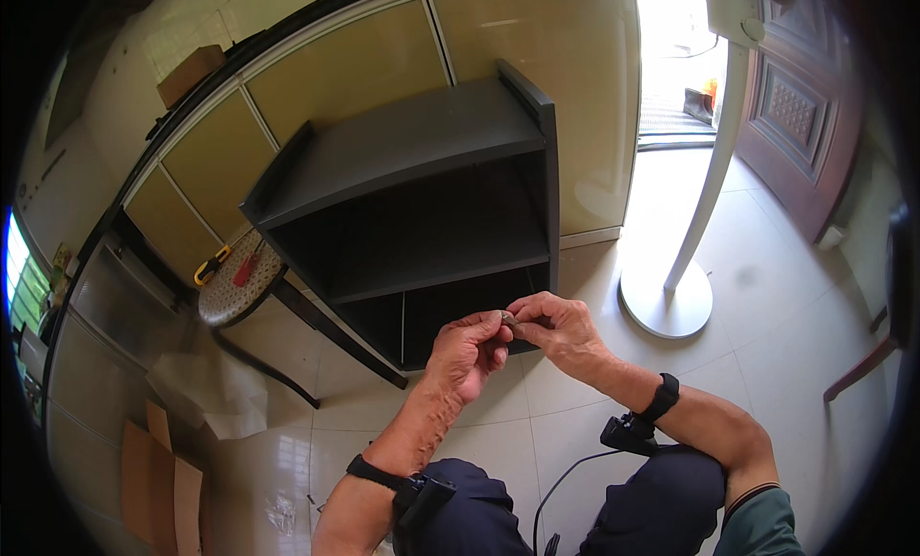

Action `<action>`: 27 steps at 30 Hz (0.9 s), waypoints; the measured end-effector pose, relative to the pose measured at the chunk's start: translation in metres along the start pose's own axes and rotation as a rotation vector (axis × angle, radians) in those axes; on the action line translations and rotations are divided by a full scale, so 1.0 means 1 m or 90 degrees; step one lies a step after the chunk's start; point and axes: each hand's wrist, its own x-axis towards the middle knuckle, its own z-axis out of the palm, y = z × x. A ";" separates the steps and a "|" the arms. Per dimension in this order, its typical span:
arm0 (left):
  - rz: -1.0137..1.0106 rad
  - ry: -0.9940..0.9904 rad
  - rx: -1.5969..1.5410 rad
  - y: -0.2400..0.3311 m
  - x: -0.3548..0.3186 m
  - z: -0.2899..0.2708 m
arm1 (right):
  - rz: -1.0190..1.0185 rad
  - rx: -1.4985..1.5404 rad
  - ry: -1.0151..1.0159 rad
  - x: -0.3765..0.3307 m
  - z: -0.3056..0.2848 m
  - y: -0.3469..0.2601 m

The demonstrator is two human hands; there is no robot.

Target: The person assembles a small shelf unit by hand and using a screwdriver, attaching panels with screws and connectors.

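Observation:
My left hand (469,353) and my right hand (559,330) meet in front of the dark grey shelf unit (422,139). Both have their fingers closed in a pinch on one small greyish piece (511,320), too small to make out its kind. The unit stands upright, with a raised edge at each side of its top and an open front with a shelf across it. My hands are before its lower compartment, near its front edge. Whether they touch the unit I cannot tell.
Left of the unit, a stool (230,302) bears a yellow-and-black utility knife (213,266) and a red-handled screwdriver (248,266). An open cardboard box (158,484) lies at lower left, near white wrapping (216,393). At right stands a white pole on a round base (666,302).

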 end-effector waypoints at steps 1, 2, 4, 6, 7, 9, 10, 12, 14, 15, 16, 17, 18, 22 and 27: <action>0.004 -0.008 -0.003 0.000 0.000 -0.001 | -0.010 0.008 0.008 0.000 0.001 0.000; 0.004 -0.007 -0.002 0.000 0.001 -0.001 | -0.010 0.008 0.007 0.000 0.002 0.000; 0.002 -0.012 -0.019 0.000 0.001 -0.002 | -0.013 0.008 0.006 0.000 0.002 -0.002; 0.006 -0.017 -0.020 0.000 0.001 -0.001 | -0.026 0.010 0.009 0.000 0.002 -0.003; 0.010 -0.022 -0.021 0.000 0.002 -0.001 | -0.039 0.011 0.013 0.000 0.002 -0.003; 0.017 -0.034 -0.022 0.000 0.003 0.000 | -0.048 0.006 0.021 0.000 0.002 -0.004; 0.024 -0.044 -0.022 0.000 0.002 -0.001 | -0.056 0.004 0.026 0.000 0.003 -0.004; 0.029 -0.042 -0.019 0.001 0.001 0.000 | -0.063 -0.014 0.034 0.000 0.004 -0.005; 0.033 -0.044 -0.017 0.001 0.000 0.001 | -0.069 -0.035 0.043 -0.002 0.004 -0.004; 0.034 -0.039 -0.018 0.000 0.000 0.001 | -0.058 -0.030 0.049 -0.002 0.004 -0.001; 0.032 -0.031 -0.019 0.000 0.001 0.000 | -0.044 -0.022 0.054 -0.002 0.004 0.002; 0.031 -0.030 -0.018 0.000 0.002 0.000 | -0.043 -0.021 0.054 -0.003 0.003 0.003; 0.031 -0.035 -0.018 -0.001 0.002 0.001 | 0.000 -0.015 0.058 -0.003 0.003 0.003; 0.038 -0.030 -0.017 0.000 0.000 0.004 | 0.013 -0.037 0.081 -0.005 0.006 0.000; 0.049 -0.003 0.040 -0.002 0.001 0.004 | -0.115 -0.201 0.108 -0.007 0.005 -0.012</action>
